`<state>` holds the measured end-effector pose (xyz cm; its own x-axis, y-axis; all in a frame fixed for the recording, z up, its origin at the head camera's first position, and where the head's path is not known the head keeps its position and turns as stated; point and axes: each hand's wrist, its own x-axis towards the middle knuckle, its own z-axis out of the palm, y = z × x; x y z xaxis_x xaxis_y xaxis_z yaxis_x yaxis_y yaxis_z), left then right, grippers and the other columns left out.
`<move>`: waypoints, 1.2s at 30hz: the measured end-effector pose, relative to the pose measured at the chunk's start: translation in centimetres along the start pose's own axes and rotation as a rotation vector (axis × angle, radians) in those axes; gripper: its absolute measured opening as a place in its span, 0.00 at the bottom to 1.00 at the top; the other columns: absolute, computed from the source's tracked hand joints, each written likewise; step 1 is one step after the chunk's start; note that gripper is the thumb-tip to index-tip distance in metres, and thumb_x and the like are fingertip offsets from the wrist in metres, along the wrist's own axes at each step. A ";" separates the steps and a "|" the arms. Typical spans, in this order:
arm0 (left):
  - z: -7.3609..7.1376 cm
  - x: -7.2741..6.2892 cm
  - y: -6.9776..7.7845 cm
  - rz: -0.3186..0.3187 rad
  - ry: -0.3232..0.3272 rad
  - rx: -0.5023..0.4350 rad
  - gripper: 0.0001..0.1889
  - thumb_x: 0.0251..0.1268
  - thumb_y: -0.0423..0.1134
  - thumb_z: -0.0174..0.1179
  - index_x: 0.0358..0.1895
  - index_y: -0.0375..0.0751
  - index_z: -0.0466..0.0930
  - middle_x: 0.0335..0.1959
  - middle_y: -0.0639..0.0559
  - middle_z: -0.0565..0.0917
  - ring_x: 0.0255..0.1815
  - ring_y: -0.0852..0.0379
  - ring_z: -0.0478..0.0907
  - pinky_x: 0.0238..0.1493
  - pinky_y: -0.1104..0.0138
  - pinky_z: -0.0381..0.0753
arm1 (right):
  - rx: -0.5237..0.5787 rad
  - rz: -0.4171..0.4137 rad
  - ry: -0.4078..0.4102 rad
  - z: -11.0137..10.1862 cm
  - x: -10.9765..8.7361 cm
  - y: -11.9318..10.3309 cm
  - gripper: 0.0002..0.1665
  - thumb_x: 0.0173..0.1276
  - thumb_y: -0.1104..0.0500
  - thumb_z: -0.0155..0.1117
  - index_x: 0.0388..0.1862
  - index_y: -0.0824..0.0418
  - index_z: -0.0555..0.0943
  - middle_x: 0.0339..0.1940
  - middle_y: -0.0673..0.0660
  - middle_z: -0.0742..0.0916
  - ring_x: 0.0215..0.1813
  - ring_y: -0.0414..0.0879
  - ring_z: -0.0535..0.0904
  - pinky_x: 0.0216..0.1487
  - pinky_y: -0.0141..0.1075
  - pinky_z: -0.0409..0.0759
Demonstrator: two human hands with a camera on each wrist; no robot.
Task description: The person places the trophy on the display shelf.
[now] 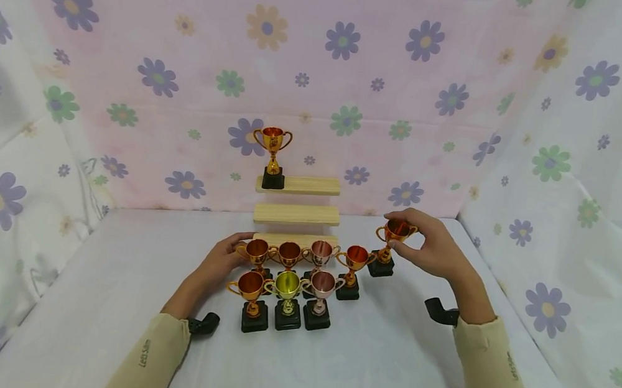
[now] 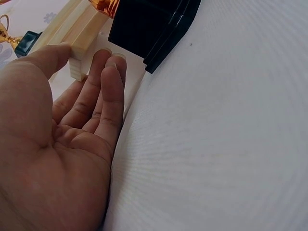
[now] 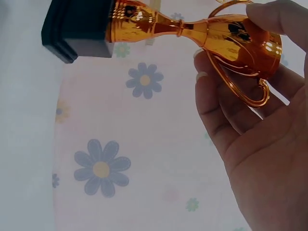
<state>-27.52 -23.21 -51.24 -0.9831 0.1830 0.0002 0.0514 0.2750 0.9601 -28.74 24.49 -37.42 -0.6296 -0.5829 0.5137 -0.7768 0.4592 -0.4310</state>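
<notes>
flowered backdrop (image 1: 201,46), white tabletop (image 1: 362,367), left fingers (image 2: 112,91) loose, right fingers (image 3: 208,103) around gold trophy (image 3: 228,43)

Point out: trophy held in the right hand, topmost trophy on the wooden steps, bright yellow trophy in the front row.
Held trophy (image 3: 166,26): right wrist view, on its stem.
Topmost trophy (image 1: 273,164): head view, on its stem.
Yellow trophy (image 1: 288,291): head view, on its cup.

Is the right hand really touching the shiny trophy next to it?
Touching. The right wrist view shows the right hand with its thumb lying against the trophy.
</notes>
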 end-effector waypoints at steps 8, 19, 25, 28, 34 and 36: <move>0.0 0.0 0.0 0.014 -0.005 0.001 0.30 0.78 0.35 0.56 0.81 0.41 0.65 0.58 0.41 0.86 0.54 0.54 0.85 0.63 0.61 0.79 | -0.030 -0.017 0.034 -1.0 1.7 -0.3 0.31 0.66 0.65 0.77 0.68 0.58 0.82 0.50 0.51 0.88 0.47 0.43 0.84 0.50 0.34 0.82; 0.0 -0.1 0.0 0.019 -0.014 -0.016 0.30 0.79 0.35 0.55 0.81 0.40 0.65 0.59 0.40 0.86 0.53 0.54 0.85 0.60 0.64 0.80 | -0.071 0.053 -0.027 -2.4 4.6 0.3 0.28 0.70 0.60 0.75 0.67 0.61 0.81 0.49 0.54 0.89 0.48 0.47 0.86 0.52 0.47 0.85; -0.1 -0.1 -0.1 0.011 -0.013 -0.024 0.30 0.78 0.34 0.56 0.80 0.41 0.66 0.60 0.39 0.86 0.54 0.54 0.85 0.57 0.66 0.81 | -0.079 0.094 -0.076 -2.9 6.8 -0.3 0.27 0.71 0.58 0.76 0.66 0.61 0.81 0.50 0.55 0.88 0.49 0.49 0.85 0.56 0.51 0.84; -0.1 0.0 -0.2 0.014 -0.008 -0.012 0.30 0.78 0.35 0.55 0.80 0.41 0.66 0.60 0.39 0.86 0.54 0.53 0.85 0.58 0.66 0.80 | -0.088 0.093 -0.097 -2.9 8.0 -0.8 0.27 0.70 0.58 0.76 0.65 0.62 0.81 0.50 0.55 0.88 0.49 0.49 0.85 0.56 0.51 0.84; -0.2 0.2 -0.3 0.020 -0.004 0.001 0.30 0.78 0.36 0.56 0.80 0.42 0.66 0.60 0.39 0.86 0.54 0.52 0.85 0.59 0.64 0.79 | -0.121 0.020 -0.131 -2.9 10.3 -1.3 0.27 0.69 0.59 0.76 0.64 0.64 0.81 0.51 0.57 0.86 0.48 0.50 0.84 0.52 0.49 0.85; -0.2 0.1 -0.3 0.024 -0.007 -0.001 0.30 0.78 0.37 0.56 0.80 0.41 0.66 0.59 0.39 0.86 0.54 0.52 0.85 0.60 0.63 0.79 | -0.131 -0.009 -0.139 -2.8 11.1 -1.5 0.26 0.69 0.59 0.76 0.63 0.65 0.81 0.51 0.57 0.85 0.48 0.50 0.83 0.51 0.48 0.85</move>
<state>-27.69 -23.41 -51.47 -0.9804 0.1956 0.0214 0.0748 0.2698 0.9600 -34.62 19.21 -29.00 -0.6216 -0.6703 0.4052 -0.7833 0.5315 -0.3224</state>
